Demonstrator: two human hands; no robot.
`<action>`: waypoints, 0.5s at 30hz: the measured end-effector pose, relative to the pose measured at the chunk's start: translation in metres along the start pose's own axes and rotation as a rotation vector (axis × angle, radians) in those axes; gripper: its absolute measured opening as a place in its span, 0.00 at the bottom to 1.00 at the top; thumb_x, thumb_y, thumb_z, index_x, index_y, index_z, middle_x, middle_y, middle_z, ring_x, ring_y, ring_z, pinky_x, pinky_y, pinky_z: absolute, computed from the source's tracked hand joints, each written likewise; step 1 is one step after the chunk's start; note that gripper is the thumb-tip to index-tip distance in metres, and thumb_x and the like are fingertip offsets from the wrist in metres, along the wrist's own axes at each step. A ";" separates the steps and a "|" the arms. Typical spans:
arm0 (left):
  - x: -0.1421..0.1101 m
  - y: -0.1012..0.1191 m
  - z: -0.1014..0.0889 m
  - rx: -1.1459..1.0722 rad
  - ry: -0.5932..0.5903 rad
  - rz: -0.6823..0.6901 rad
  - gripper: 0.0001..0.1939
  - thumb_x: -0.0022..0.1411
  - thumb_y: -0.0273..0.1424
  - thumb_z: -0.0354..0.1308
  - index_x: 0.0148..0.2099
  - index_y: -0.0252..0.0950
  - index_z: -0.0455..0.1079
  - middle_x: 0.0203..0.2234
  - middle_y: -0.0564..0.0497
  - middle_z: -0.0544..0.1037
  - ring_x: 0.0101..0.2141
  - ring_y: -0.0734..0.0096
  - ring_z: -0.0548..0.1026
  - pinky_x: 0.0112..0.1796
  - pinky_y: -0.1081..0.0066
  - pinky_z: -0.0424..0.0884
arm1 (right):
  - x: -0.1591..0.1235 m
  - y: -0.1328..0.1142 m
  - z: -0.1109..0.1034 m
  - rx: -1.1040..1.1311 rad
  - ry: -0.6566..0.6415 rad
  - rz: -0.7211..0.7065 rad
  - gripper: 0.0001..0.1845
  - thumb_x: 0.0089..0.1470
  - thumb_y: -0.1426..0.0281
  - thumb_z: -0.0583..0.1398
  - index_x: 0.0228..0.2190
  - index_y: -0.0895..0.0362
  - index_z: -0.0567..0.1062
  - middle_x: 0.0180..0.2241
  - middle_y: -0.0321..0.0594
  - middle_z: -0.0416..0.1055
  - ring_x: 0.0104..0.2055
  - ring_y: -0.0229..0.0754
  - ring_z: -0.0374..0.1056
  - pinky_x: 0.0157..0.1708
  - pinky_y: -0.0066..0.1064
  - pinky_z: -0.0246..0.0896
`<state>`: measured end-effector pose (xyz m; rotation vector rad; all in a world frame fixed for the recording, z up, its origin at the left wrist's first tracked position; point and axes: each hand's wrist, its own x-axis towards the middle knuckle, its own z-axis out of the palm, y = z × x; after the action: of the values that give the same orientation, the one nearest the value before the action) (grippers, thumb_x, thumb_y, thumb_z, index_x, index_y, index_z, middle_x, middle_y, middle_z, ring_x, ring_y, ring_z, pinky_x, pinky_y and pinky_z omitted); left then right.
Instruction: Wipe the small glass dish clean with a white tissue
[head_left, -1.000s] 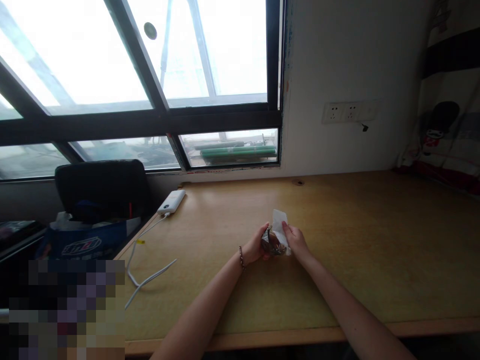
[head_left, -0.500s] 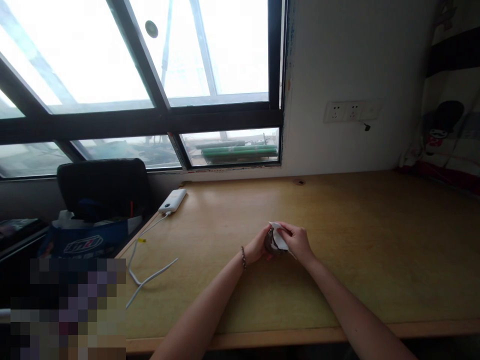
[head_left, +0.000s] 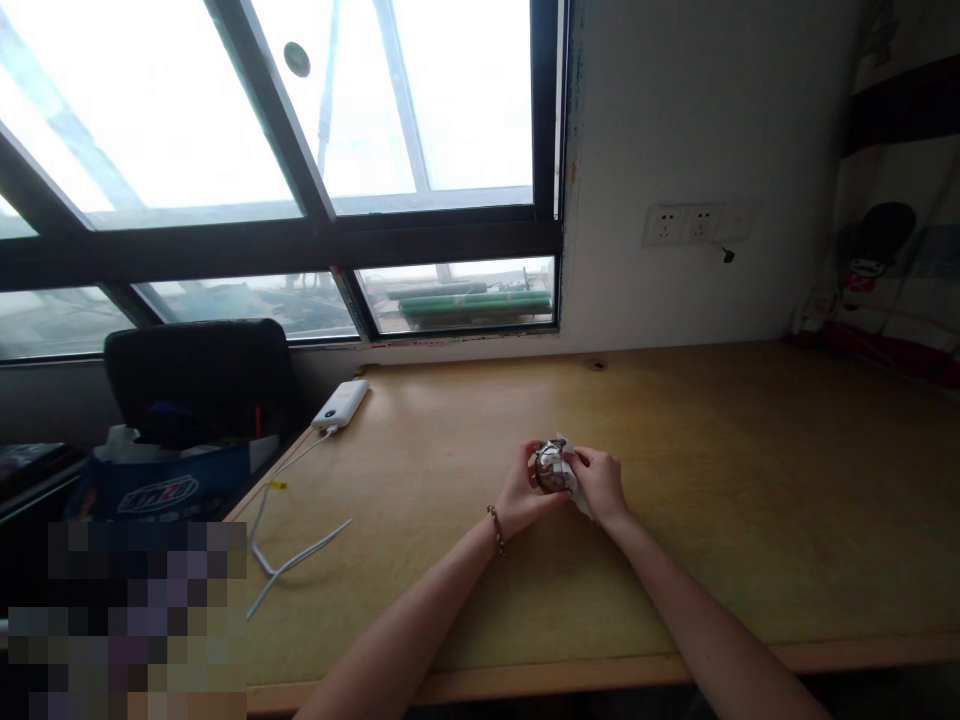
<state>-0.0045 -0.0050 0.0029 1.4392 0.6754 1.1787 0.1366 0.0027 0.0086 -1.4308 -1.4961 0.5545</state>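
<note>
A small, round, shiny silver object with a dark rim (head_left: 550,468) is held above the desk; its exact kind cannot be made out. Around its left side curl the fingers of my left hand (head_left: 523,492), the thumb lying along the bottom edge. My right hand (head_left: 601,484) pinches a crumpled white tissue (head_left: 574,484) and presses it against the object's right side. Part of the tissue sticks up behind the object and part hangs below my right fingers. A beaded bracelet (head_left: 496,530) circles my left wrist.
The wooden desk (head_left: 750,500) spreads under both arms. On its left edge lies a white power bank (head_left: 341,404) with a white cable (head_left: 300,555). A black chair (head_left: 199,375) with a blue bag (head_left: 169,490) stands left. Behind are a window and wall sockets (head_left: 697,223).
The round object has turned, so its shiny surface now faces up. The tissue, which lay across it before, has shifted to its right side. My left fingers have moved around the upper left edge.
</note>
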 end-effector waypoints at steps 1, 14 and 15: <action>-0.001 0.001 0.001 0.039 0.003 0.030 0.37 0.39 0.24 0.64 0.50 0.41 0.49 0.42 0.45 0.66 0.40 0.66 0.68 0.39 0.66 0.66 | 0.000 0.002 0.002 0.028 -0.018 0.035 0.18 0.45 0.61 0.53 0.24 0.61 0.76 0.21 0.41 0.73 0.24 0.40 0.66 0.22 0.25 0.54; 0.005 0.004 -0.004 0.092 0.001 0.023 0.29 0.48 0.30 0.59 0.51 0.36 0.52 0.42 0.44 0.67 0.40 0.66 0.67 0.41 0.66 0.64 | -0.004 -0.008 -0.005 -0.342 0.100 -0.168 0.15 0.51 0.70 0.49 0.27 0.60 0.73 0.22 0.42 0.71 0.23 0.38 0.65 0.24 0.25 0.51; 0.006 0.002 -0.006 0.050 -0.004 -0.019 0.26 0.49 0.30 0.57 0.50 0.35 0.54 0.39 0.45 0.68 0.38 0.67 0.68 0.40 0.67 0.65 | -0.005 -0.009 -0.007 -0.415 0.099 -0.221 0.14 0.52 0.71 0.48 0.28 0.60 0.73 0.23 0.42 0.71 0.24 0.39 0.65 0.25 0.25 0.51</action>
<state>-0.0085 0.0019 0.0054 1.4734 0.7190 1.1510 0.1373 -0.0062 0.0179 -1.5477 -1.7271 0.0341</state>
